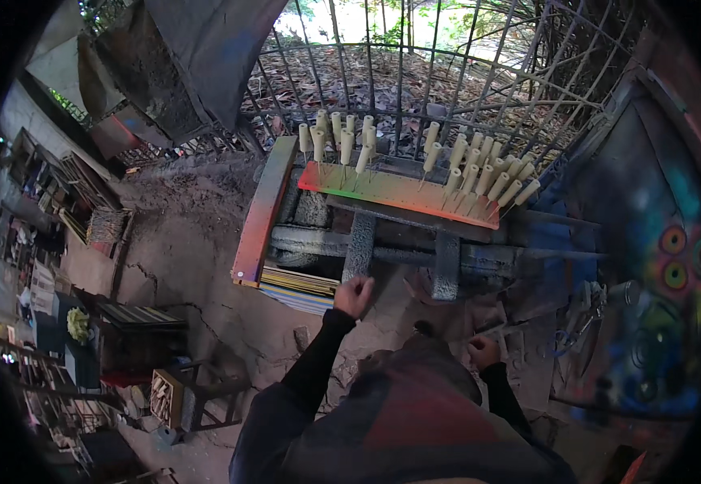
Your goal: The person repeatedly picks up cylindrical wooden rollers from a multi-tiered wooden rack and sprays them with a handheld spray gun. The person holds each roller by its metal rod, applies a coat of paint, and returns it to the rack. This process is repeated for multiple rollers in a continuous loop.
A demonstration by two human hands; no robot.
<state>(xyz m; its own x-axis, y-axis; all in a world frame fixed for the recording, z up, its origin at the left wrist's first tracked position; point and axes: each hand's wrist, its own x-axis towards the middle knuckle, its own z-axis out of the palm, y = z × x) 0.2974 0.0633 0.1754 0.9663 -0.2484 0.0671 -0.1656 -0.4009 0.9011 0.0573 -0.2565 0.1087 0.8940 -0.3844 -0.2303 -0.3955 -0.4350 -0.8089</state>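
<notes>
My left hand is curled into a loose fist near the front end of a dark metal bar, with nothing showing in it. Lower and to the right, my right hand hangs beside my body. Its fingers are curled in, and no object sticks out of them. Ahead lies a long board painted red, orange and green, on a dark stand. Thin wires rise from it, topped by several pale, tube-shaped pieces in a left and a right cluster. A painted plank stands to the left.
Striped slats lie beneath the plank. A barred fence closes off the far side. On the right are a paint-splashed panel and a metal spray gun. A small wooden stool and cluttered shelves stand left over cracked ground.
</notes>
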